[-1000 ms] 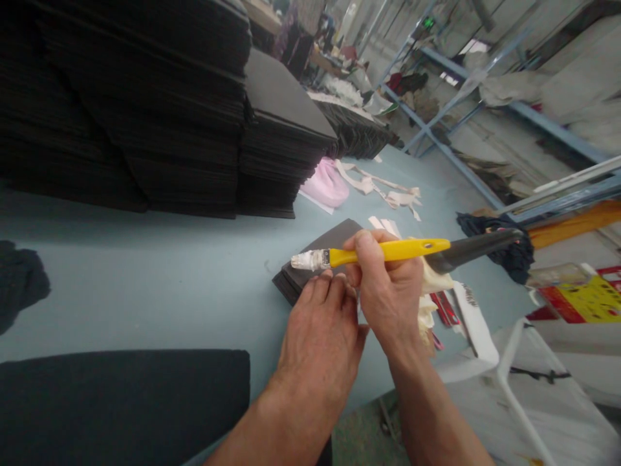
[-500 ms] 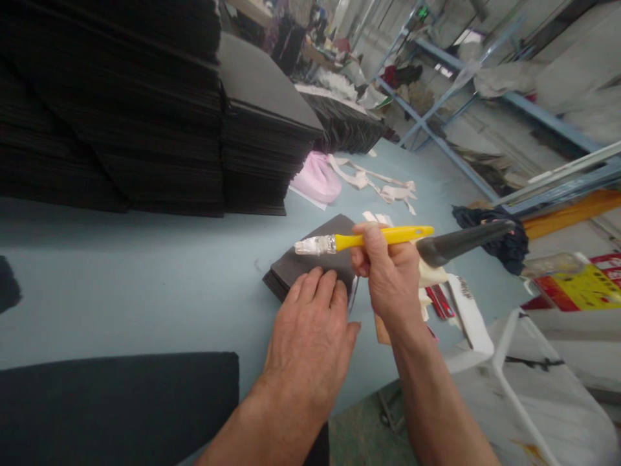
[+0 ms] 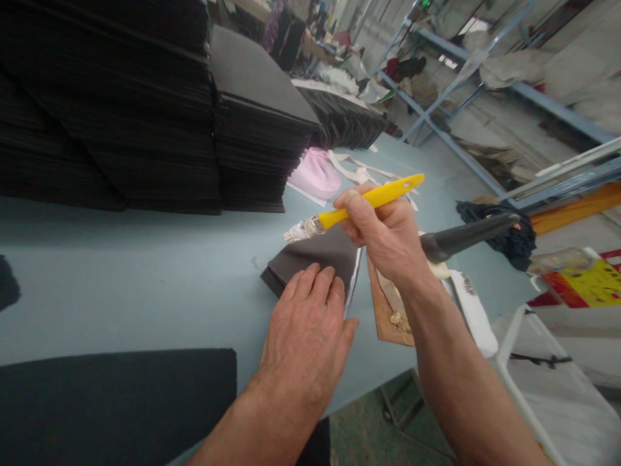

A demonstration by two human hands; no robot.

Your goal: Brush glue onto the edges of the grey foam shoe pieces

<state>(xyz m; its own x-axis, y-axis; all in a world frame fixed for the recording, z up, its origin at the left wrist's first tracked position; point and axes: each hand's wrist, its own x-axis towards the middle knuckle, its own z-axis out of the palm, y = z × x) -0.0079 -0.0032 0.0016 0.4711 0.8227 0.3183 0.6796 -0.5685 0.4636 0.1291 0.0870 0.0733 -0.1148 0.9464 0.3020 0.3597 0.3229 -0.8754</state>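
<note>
My right hand point(image 3: 385, 236) grips a yellow-handled brush point(image 3: 359, 204) with whitish glue on its bristles, held tilted above a small stack of dark sheets point(image 3: 310, 259) on the pale blue table point(image 3: 145, 272). My left hand point(image 3: 308, 333) lies flat on the near edge of that stack, fingers stretched out and together. A brown board with a smear of glue point(image 3: 388, 310) lies just right of the stack, under my right wrist.
Tall piles of black sheets point(image 3: 145, 110) fill the back left. A pink bag point(image 3: 315, 175) and pale strips lie behind the stack. A black handle point(image 3: 466, 236) sticks out to the right. A dark cloth pad point(image 3: 116, 401) covers the near left. Blue shelving stands beyond.
My right hand has lifted the brush and tilted its handle upward, uncovering the brown glue board. My left hand stays pressed on the stack.
</note>
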